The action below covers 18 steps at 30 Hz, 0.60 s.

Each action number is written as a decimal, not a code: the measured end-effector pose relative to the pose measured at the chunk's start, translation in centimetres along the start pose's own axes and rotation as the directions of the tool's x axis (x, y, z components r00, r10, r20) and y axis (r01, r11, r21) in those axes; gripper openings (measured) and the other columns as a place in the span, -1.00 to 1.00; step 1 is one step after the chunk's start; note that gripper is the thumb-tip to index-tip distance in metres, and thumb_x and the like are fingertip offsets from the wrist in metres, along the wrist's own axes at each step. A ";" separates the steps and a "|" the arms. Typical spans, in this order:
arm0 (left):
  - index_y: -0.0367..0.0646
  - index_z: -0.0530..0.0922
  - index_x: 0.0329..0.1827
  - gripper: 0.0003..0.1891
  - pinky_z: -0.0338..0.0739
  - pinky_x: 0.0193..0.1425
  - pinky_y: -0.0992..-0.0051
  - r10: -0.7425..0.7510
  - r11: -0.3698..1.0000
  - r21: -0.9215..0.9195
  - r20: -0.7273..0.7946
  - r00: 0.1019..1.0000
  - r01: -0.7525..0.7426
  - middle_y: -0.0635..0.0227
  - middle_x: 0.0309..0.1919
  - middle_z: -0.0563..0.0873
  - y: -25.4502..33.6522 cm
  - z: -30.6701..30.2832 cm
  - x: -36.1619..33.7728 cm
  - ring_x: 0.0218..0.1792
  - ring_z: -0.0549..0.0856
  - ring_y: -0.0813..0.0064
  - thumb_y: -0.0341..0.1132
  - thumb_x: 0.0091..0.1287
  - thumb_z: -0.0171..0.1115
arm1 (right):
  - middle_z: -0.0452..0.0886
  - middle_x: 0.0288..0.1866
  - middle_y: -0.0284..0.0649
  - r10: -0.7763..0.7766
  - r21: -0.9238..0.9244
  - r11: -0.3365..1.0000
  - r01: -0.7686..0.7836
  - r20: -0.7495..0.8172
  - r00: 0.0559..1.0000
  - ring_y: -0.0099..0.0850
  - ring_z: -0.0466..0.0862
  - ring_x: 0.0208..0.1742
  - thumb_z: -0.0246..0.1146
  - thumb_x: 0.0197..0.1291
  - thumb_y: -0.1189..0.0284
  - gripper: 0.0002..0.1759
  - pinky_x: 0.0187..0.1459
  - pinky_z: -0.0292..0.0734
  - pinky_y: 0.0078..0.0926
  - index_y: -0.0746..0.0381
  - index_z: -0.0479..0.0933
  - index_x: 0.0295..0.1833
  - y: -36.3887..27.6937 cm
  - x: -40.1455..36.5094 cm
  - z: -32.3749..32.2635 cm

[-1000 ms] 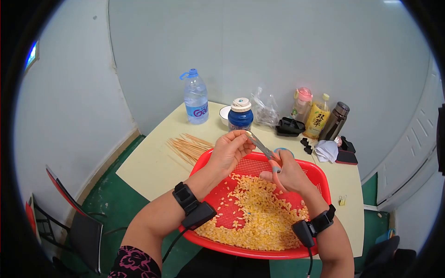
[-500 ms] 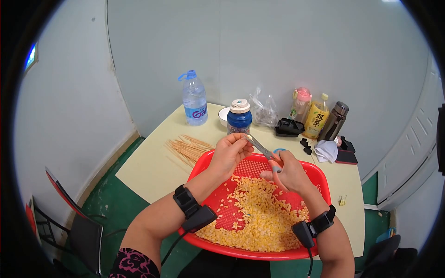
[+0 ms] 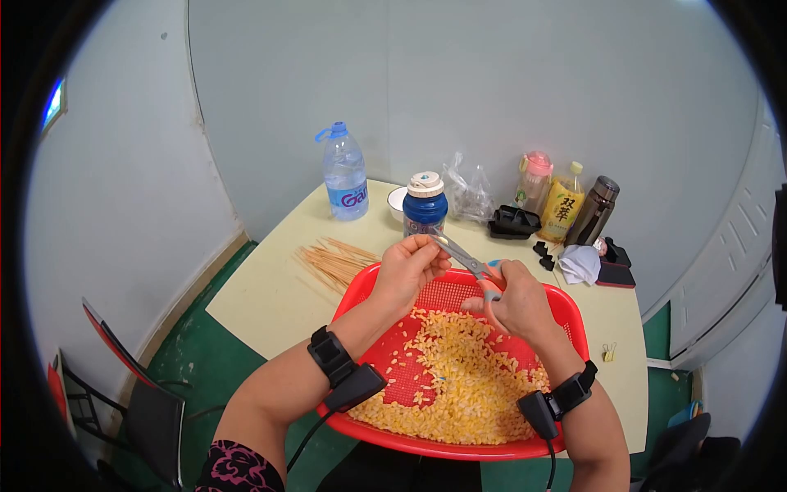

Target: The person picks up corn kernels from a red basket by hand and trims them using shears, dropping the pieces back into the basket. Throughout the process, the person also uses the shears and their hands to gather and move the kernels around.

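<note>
My right hand point(image 3: 522, 305) is wrapped around the orange handles of a pair of scissors point(image 3: 466, 258), its grey blades pointing up and left, slightly parted. At the blade tips sits a small pale yellow kernel point(image 3: 443, 240). My left hand point(image 3: 407, 273) pinches it between thumb and fingers, though the fingertips partly hide the hold. Both hands are above the far part of a red plastic basket point(image 3: 576, 328). Loose yellow corn kernels point(image 3: 471, 385) lie spread over its perforated floor, thickest toward the near and right sides.
Thin wooden skewers point(image 3: 334, 261) lie left of the basket. Behind it stand a large water bottle point(image 3: 345, 176), a blue jug point(image 3: 425, 209), a yellow drink bottle point(image 3: 562, 209) and a dark thermos point(image 3: 594, 211). A binder clip point(image 3: 608, 353) rests at the right.
The scissor blades have opened wider around the kernel near my left fingertips. My left hand stays almost still, and the whole view has shifted slightly.
</note>
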<state>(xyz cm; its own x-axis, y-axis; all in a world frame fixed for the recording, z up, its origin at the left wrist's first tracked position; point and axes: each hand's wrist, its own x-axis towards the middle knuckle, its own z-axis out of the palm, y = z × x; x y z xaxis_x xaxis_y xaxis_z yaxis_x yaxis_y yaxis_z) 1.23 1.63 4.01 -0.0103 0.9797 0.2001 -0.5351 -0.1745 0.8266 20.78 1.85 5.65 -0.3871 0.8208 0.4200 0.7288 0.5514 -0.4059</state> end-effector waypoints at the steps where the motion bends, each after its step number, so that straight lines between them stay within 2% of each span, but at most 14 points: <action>1: -0.27 0.48 -0.25 -0.90 0.55 -0.16 0.53 0.000 1.000 0.005 -0.002 1.000 0.000 0.30 -0.36 0.61 0.0 0.0 0.0 -0.33 0.60 0.56 -0.43 0.36 0.02 | 0.52 -0.36 -0.06 0.002 -0.012 1.000 -0.002 -0.013 1.000 -0.13 0.59 -0.30 0.44 -0.36 -0.15 -0.23 -0.31 0.49 -0.28 0.35 0.41 -0.34 0.1 0.0 0.1; 5: -0.28 0.48 -0.25 -0.89 0.55 -0.16 0.53 0.007 1.000 0.027 0.003 1.000 -0.007 0.30 -0.36 0.62 -0.1 -0.2 0.1 -0.33 0.60 0.55 -0.43 0.36 0.02 | 0.52 -0.36 -0.06 -0.016 -0.059 0.998 0.014 -0.042 0.999 -0.15 0.60 -0.32 0.44 -0.34 -0.14 -0.24 -0.33 0.50 -0.29 0.34 0.40 -0.33 0.2 0.0 0.3; 14: -0.31 0.49 -0.20 -0.87 0.56 -0.10 0.51 -0.003 1.000 0.019 -0.024 1.000 0.003 0.27 -0.32 0.64 -0.1 0.0 -0.1 -0.29 0.62 0.52 -0.42 0.36 0.03 | 0.54 -0.39 -0.09 0.051 -0.075 0.996 -0.050 0.007 0.999 -0.17 0.62 -0.37 0.46 -0.34 -0.13 -0.27 -0.36 0.52 -0.31 0.33 0.42 -0.37 -0.4 0.0 -0.5; 18: -0.31 0.50 -0.18 -0.87 0.57 -0.11 0.50 0.012 0.999 0.039 -0.007 1.000 -0.011 0.26 -0.31 0.64 -0.2 -0.3 0.1 -0.29 0.63 0.51 -0.42 0.36 0.05 | 0.54 -0.42 -0.11 0.030 -0.095 0.995 -0.034 -0.042 0.999 -0.18 0.62 -0.42 0.47 -0.33 -0.10 -0.30 -0.40 0.52 -0.32 0.32 0.43 -0.39 -0.2 0.0 -0.6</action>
<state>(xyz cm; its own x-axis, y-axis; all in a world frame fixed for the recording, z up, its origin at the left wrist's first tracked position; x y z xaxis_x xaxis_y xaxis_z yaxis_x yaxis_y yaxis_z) 1.15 1.82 3.69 -0.0229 0.9783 0.2059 -0.5018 -0.1894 0.8440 20.94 1.62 6.23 -0.3406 0.8300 0.4417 0.7919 0.5065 -0.3410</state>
